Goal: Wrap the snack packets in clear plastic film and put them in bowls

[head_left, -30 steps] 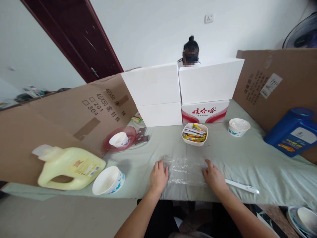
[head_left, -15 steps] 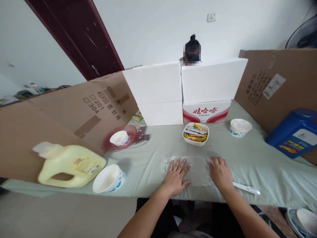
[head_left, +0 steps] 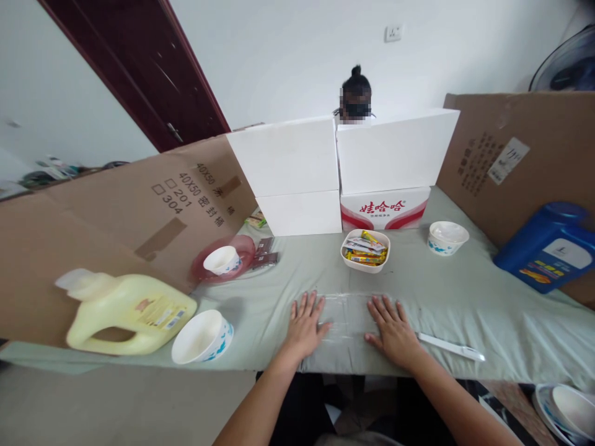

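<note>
A thin sheet of clear plastic (head_left: 348, 319) lies flat on the cloth near the table's front edge. My left hand (head_left: 304, 325) rests palm down at its left side, fingers spread. On the sheet's right side my right hand (head_left: 391, 328) also lies flat with its fingers apart. The palms hide the sheet's side edges. Just right of my right hand is a white plastic knife-like tool (head_left: 453, 347), its near-hand end close to my wrist. Beyond the sheet stands a white square bowl (head_left: 365, 267) filled with yellow and white sachets (head_left: 367, 251).
On the left are a yellow jug (head_left: 139, 310), a paper bowl (head_left: 198, 341) and a pink plate (head_left: 199, 269) holding another paper bowl (head_left: 222, 260). To the right stand a paper bowl (head_left: 446, 241) and a blue bottle (head_left: 543, 248). White boxes (head_left: 297, 161) and cardboard (head_left: 116, 229) wall the table; a person (head_left: 356, 93) is behind.
My left hand has slid left and my right hand has moved slightly left, its fingers going from curled at the sheet's edge to flat and spread. The plastic now lies smoother.
</note>
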`<state>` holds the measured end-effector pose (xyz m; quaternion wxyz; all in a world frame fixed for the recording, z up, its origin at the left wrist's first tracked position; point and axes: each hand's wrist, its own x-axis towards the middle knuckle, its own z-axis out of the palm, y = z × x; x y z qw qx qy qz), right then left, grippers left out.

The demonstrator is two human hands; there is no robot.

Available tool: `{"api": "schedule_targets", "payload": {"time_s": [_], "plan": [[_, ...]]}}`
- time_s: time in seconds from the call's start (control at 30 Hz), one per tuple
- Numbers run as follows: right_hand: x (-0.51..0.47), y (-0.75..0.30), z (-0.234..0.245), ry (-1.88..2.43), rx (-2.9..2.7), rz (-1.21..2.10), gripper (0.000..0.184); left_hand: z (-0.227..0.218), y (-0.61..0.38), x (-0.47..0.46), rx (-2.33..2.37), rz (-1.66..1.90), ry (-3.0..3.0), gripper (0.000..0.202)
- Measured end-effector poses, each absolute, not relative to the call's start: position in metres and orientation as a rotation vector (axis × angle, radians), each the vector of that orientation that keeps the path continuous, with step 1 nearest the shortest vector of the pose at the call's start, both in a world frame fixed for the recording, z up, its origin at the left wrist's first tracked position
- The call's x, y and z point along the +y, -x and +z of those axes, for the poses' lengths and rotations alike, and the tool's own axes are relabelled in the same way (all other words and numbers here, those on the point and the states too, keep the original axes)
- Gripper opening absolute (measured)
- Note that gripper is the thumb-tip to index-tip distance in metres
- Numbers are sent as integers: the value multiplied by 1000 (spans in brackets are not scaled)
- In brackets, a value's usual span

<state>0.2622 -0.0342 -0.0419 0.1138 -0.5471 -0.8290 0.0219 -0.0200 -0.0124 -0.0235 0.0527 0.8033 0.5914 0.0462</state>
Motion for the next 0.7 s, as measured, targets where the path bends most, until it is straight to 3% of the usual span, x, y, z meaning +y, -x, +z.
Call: {"api": "schedule_targets", "payload": {"time_s": [0.2, 0.33, 0.5, 0.7], "plan": [[-28, -287, -33, 1694, -2268, 27, 59, -20, 69, 1, 2115, 258, -2263, 60], [0, -292, -10, 1815, -2267, 152, 47, 0, 60, 19, 1838, 484, -2436, 46], [28, -285, 5, 1853, -2338, 262, 53, 19, 35, 44, 1657, 285, -2381, 45], [24, -288, 6, 1843, -2326, 294, 42, 22, 34, 47, 1713, 280, -2327, 22]]}}
